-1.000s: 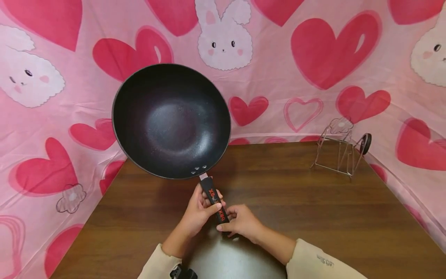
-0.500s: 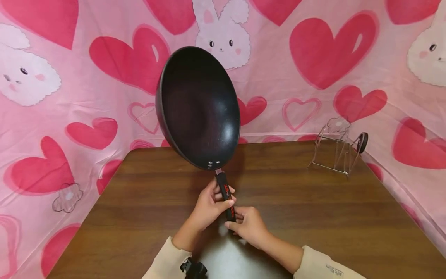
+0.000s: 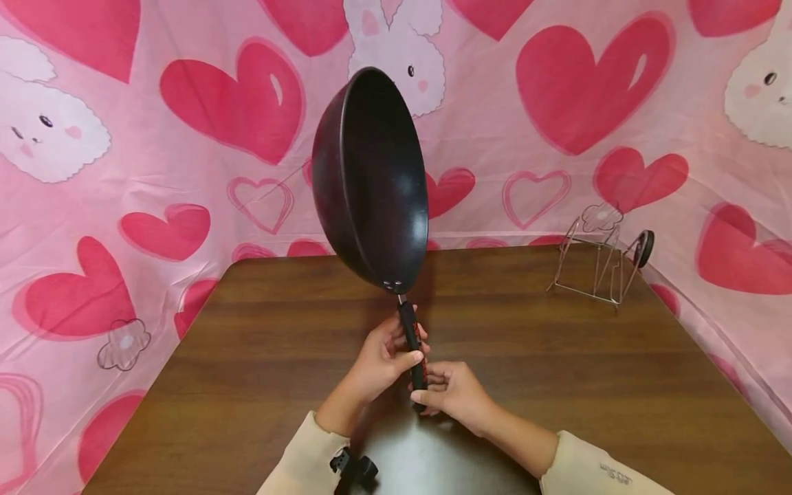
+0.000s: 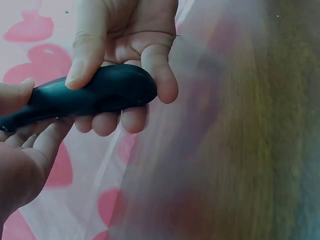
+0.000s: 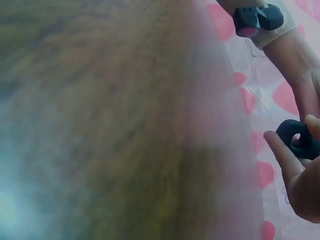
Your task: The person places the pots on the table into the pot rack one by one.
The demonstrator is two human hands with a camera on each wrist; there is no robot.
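Black pan (image 3: 401,172) is slanting up and away, left hand (image 3: 379,363) gripping its handle (image 3: 407,318) nearer the rivets (image 3: 392,284), right hand (image 3: 459,393) pinching the handle's end.

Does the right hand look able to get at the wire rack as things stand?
Probably not immediately: the right hand is holding the end of the pan handle, and the wire rack stands toward the far right corner of the table. Nothing visible blocks the way between them, though.

Deep black wok (image 3: 379,180), held aloft on edge: hollow turned right, outer wall showing at left, bowl high and far; its 1 red-lettered black handle (image 3: 411,331) points down, near.
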